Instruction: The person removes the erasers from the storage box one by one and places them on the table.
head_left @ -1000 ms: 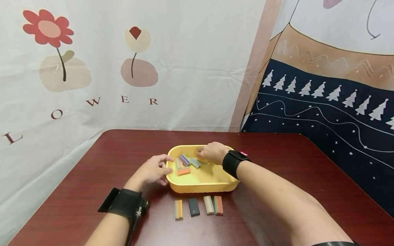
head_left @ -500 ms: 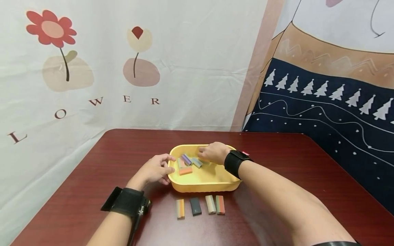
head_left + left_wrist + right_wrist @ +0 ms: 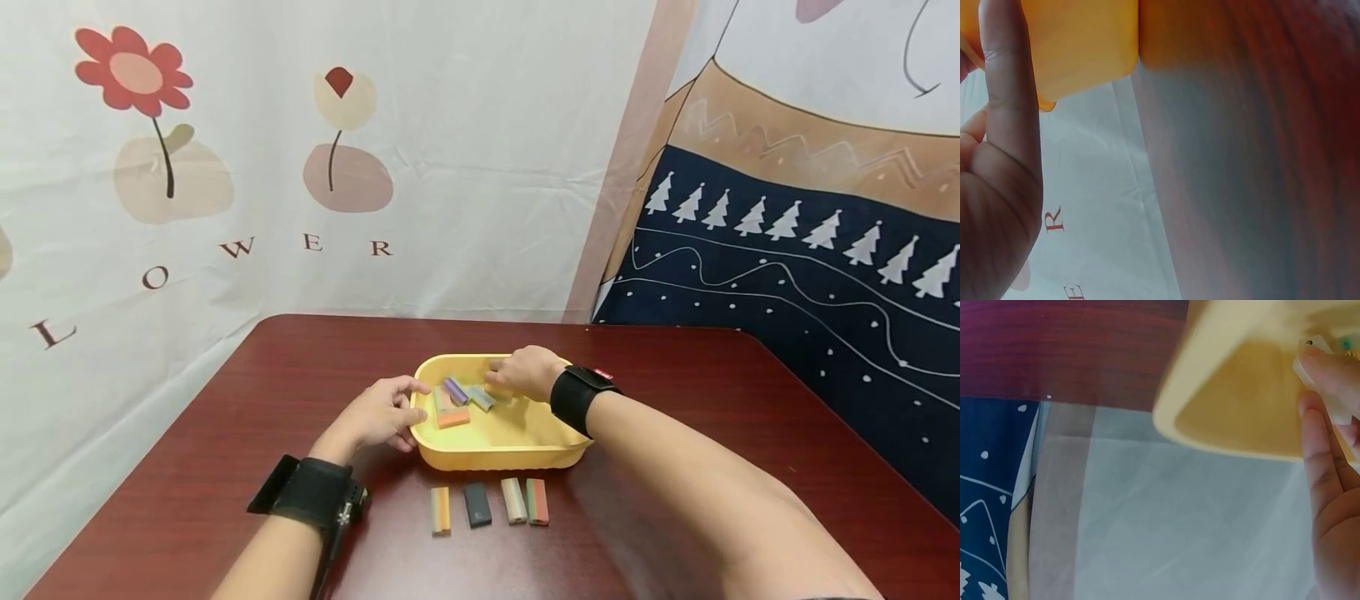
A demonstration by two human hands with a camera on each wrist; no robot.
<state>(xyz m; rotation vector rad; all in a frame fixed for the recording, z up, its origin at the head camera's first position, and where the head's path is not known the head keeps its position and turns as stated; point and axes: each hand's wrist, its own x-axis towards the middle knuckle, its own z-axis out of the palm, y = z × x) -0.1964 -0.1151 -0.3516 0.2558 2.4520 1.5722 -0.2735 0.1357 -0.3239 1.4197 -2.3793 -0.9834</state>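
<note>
Staged tabletop set, printed cloth backdrops, wooden table

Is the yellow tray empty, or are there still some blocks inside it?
Not empty. The yellow tray holds several small blocks: an orange one, a purple one and a grey one. The right hand reaches in among them.

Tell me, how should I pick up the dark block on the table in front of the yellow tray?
Pinch the dark block across its two long sides, coming straight down from above. It lies flat on the table, with gaps to the striped block on one side and the pale block on the other, so fingertips probably fit there. The yellow tray blocks the far end.
</note>
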